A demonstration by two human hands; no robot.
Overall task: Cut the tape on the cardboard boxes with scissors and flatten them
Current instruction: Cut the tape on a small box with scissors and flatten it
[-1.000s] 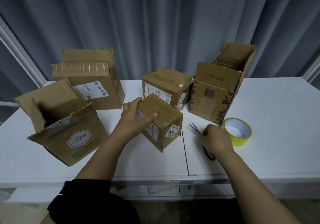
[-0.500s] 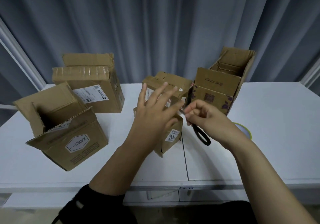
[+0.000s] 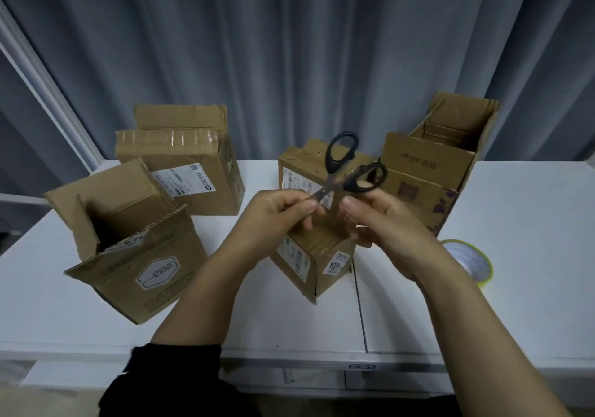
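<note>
Now we record the black-handled metal scissors [image 3: 333, 172] lifted off the white table [image 3: 418, 320], loops uppermost. The left hand [image 3: 280, 213] pinches the blades and the right hand [image 3: 383, 223] grips below the loops, so we judge they are being turned for cutting. The small brown cardboard box [image 3: 314, 255], released, stands beneath, uncut. A tall open cardboard box [image 3: 428, 172] crowds behind it, and a yellow tape roll [image 3: 470, 262] lies beside the right wrist.

Scissors [image 3: 346, 175]: black loop handles spread apart and uppermost. Blades slant down to the left, in the air over the small box [image 3: 317, 255].
Small box: closed, labelled, one corner nearest the viewer.
Middle box [image 3: 299, 172]: closed, just behind it.
Front-left box [image 3: 145, 271]: open, tipped.
Rear-left box [image 3: 193, 165]: taped flap raised.
Right box [image 3: 428, 178]: open, upright.
</note>
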